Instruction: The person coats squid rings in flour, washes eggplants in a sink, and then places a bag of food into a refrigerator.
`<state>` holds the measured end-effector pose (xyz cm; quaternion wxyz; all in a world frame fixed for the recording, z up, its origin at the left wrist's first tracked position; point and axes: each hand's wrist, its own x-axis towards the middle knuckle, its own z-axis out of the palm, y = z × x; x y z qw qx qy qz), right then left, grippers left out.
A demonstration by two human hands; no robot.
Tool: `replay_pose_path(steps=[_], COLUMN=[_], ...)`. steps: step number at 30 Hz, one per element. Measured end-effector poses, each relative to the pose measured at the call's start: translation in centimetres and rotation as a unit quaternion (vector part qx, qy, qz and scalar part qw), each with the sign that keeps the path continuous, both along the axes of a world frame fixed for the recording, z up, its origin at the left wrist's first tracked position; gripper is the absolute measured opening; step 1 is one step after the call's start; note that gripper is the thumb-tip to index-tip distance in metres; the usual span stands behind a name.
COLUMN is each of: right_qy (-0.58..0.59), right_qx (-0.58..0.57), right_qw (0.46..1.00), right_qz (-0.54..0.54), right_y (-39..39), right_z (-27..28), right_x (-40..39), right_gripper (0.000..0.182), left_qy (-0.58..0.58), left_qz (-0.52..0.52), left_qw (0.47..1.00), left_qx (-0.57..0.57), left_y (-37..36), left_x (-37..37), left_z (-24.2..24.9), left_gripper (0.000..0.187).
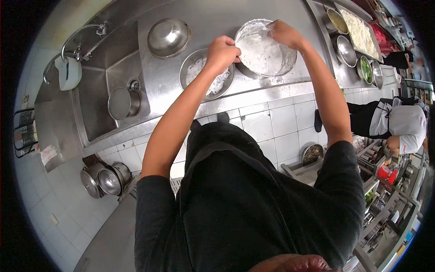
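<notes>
A large metal bowl of white powder is tilted on the steel counter, its inner wall coated white. My left hand pinches its left rim. Over the bowl's far right side, my right hand reaches in with curled fingers against the powdery wall; whatever they may hold is hidden. Left of it, a smaller metal bowl contains white, powder-covered pieces, partly behind my left forearm. An upside-down metal bowl rests farther back on the counter.
A sink with a metal pot is at left. On the right stand a tray of pale food, several bowls, and one with green pieces. Another person is beyond. Pots sit low at left.
</notes>
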<state>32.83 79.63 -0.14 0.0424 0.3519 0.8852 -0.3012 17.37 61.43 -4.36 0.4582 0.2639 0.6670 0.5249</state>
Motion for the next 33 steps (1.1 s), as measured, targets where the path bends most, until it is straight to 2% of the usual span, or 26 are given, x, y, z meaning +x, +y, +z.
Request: replay_pose_path(steps=[1, 4, 7, 9, 12, 14, 17, 20, 23, 26, 29, 32, 33], right_qy=[0.006, 0.125, -0.001, -0.143, -0.266, -0.166, -0.004, 0.026, 0.077, 0.05, 0.034, 0.128, 0.166], right_qx=[-0.023, 0.118, 0.143, 0.09, -0.051, -0.079, -0.152, -0.052, 0.027, 0.094, 0.117, 0.181, 0.181], right_qw=[1.0, 0.985, 0.989, 0.981, 0.951, 0.975, 0.988, 0.997, 0.99, 0.992, 0.987, 0.968, 0.962], right_qz=[-0.002, 0.001, -0.025, 0.094, 0.149, 0.124, 0.02, -0.06, -0.115, -0.07, -0.108, -0.116, -0.121], right_y=[0.0, 0.4, -0.6, -0.6, -4.4, -5.6, -7.2, -3.6, -4.5, -3.3, -3.1, -2.5, -3.5], right_z=[0.5, -1.3, -1.5, -3.5, -5.1, -7.1, -5.8, -7.1, -3.3, -3.5, -1.2, 0.4, 2.5], right_x=[0.2, 1.0, 1.6, 1.8, 1.2, 1.1, 0.6, 0.6, 0.9, 1.9, 1.9, 2.7, 2.7], right_gripper=[0.036, 0.03, 0.031, 0.037, 0.044, 0.044, 0.042, 0.039, 0.037, 0.038, 0.04, 0.038, 0.037], left_qy=[0.0, -0.002, 0.001, -0.003, -0.009, -0.015, -0.014, -0.019, -0.025, -0.034, -0.034, -0.04, -0.04], left_qz=[0.0, -0.002, -0.005, -0.002, -0.016, -0.028, -0.046, -0.046, -0.056, -0.059, -0.06, -0.05, -0.047], left_qw=[1.0, 1.0, 1.0, 1.0, 1.0, 0.999, 0.998, 0.998, 0.998, 0.997, 0.997, 0.998, 0.998], left_qx=[-0.001, 0.001, -0.01, -0.011, -0.018, -0.021, -0.037, -0.034, -0.024, -0.023, -0.021, -0.028, -0.025], left_y=[0.0, -0.1, -0.2, -0.2, -0.3, -0.4, -0.5, -0.8, -0.7, -0.9, -0.7, -0.8, -0.8], left_x=[0.0, 0.0, 0.1, 0.2, 0.6, 1.0, 1.8, 2.0, 1.9, 1.9, 1.8, 1.9, 2.0], left_z=[0.1, 0.4, 0.7, 0.7, 1.0, 1.0, 1.1, 0.9, 0.5, 1.0, 0.4, 0.8, 0.7], left_gripper=[0.034, 0.034, 0.032, 0.031, 0.033, 0.034, 0.032, 0.033, 0.034, 0.034, 0.033, 0.034, 0.033])
